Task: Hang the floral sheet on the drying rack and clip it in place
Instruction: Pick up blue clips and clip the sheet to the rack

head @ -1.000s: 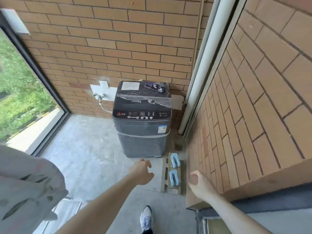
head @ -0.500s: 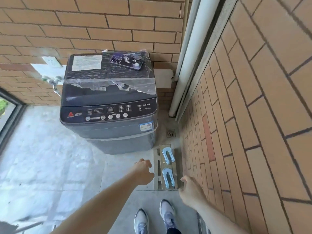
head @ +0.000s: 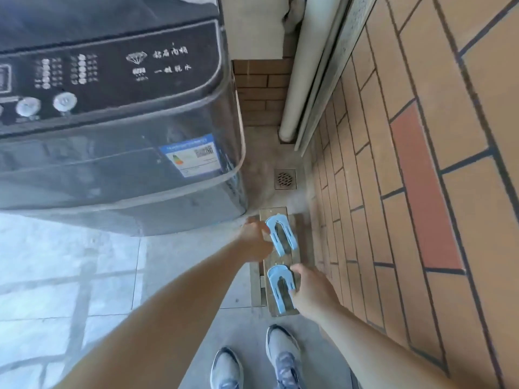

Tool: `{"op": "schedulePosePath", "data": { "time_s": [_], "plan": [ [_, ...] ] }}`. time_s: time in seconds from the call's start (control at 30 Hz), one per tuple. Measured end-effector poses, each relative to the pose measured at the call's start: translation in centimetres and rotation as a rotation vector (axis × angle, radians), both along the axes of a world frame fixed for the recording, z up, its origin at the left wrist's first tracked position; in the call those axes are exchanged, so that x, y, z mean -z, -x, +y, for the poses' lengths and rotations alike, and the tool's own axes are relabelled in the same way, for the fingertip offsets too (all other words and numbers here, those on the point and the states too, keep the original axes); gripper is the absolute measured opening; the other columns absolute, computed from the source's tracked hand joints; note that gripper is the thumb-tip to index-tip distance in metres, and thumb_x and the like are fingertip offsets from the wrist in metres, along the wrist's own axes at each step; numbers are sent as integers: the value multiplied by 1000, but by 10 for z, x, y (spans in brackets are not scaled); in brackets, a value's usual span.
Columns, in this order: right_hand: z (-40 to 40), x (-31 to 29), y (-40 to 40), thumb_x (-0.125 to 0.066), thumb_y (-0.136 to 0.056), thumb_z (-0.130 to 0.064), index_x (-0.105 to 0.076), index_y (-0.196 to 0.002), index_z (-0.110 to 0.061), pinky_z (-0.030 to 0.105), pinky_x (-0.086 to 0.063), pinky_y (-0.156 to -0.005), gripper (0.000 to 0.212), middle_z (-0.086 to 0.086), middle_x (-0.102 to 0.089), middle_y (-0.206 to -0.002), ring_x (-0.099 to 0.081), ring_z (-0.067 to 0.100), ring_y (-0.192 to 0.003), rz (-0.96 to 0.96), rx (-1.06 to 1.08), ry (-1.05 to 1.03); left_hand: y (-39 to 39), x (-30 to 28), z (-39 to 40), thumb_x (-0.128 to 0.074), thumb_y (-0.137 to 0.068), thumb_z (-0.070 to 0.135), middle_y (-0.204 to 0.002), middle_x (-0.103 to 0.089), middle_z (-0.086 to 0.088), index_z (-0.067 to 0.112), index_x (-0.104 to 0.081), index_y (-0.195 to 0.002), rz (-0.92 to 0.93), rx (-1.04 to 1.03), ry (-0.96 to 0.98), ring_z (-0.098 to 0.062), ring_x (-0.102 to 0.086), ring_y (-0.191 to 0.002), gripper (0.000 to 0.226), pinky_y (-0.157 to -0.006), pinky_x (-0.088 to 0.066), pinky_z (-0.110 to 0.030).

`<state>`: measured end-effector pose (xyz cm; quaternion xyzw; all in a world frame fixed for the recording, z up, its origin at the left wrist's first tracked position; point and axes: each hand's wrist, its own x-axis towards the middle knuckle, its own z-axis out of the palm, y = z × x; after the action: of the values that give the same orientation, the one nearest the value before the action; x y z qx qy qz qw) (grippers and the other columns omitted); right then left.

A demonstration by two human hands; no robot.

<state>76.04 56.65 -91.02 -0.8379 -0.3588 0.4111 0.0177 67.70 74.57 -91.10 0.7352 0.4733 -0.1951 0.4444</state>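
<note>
Two light-blue U-shaped clips lie on a small wooden board (head: 280, 259) on the floor by the brick wall. My left hand (head: 254, 241) reaches the far clip (head: 280, 234), and its fingers curl over the clip's left arm. My right hand (head: 310, 290) pinches the right arm of the near clip (head: 279, 284) between thumb and fingers. Both clips still rest on the board. The floral sheet and the drying rack are out of view.
A dark grey washing machine (head: 118, 130) in a plastic cover stands close on the left. A brick wall (head: 407, 178) runs along the right, with a white drainpipe (head: 306, 66) and a floor drain (head: 285, 178) beyond the board. My shoes (head: 252, 360) stand on grey floor tiles.
I have stepped and bent closer to the floor. Both hands dropped from above the board onto the two blue clips. The floral sheet at the left has left the view.
</note>
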Motion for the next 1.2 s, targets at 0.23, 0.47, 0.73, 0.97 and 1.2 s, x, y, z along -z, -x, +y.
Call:
{"op": "schedulePosePath", "data": {
  "time_s": [0.23,0.47,0.73,0.97,1.2],
  "plan": [
    [7,90,-3,-67,-95,-15,-51,-146,-31,27,-51,-98,56,-10,-53,-143,-60,18,-122,-35,-149,14,-32,82,10,-50,-88,9,-171,-8,0,33,-63,-136,-27,82,23,-28,-18,-156,55,-119,-36,-42],
    [4,127,0,-67,-98,-25,-63,-137,-24,25,-49,-82,39,-5,-65,-129,-65,19,-111,-66,-110,49,-34,110,-5,-53,-95,9,-147,-47,-2,21,-66,-135,-54,6,-1,-23,-50,-133,44,-108,-46,-30],
    [-14,53,2,-69,-95,-33,-68,-105,-27,28,-41,-64,12,-12,-60,-88,-58,14,-77,-39,-26,60,47,35,-20,-75,-87,27,-98,-69,1,26,-73,-83,-30,-296,-255,-19,-62,-81,4,-68,-44,-26],
    [2,-80,20,-56,-99,-51,-68,-93,-29,29,-35,-52,25,-9,-61,-76,-59,17,-69,-58,-42,2,144,-95,-33,-62,-88,9,-87,-62,-11,17,-43,-100,49,-385,-330,-37,-59,-88,24,-62,-39,-39],
    [18,-240,84,-55,-97,-48,-71,-89,-26,37,-54,-72,29,-6,-64,-89,-62,20,-83,-28,-241,-102,248,-262,-68,-62,-76,13,-85,-69,-9,13,-70,-72,137,-496,-263,-33,-64,-86,9,-64,-37,-32]
  ]
}}
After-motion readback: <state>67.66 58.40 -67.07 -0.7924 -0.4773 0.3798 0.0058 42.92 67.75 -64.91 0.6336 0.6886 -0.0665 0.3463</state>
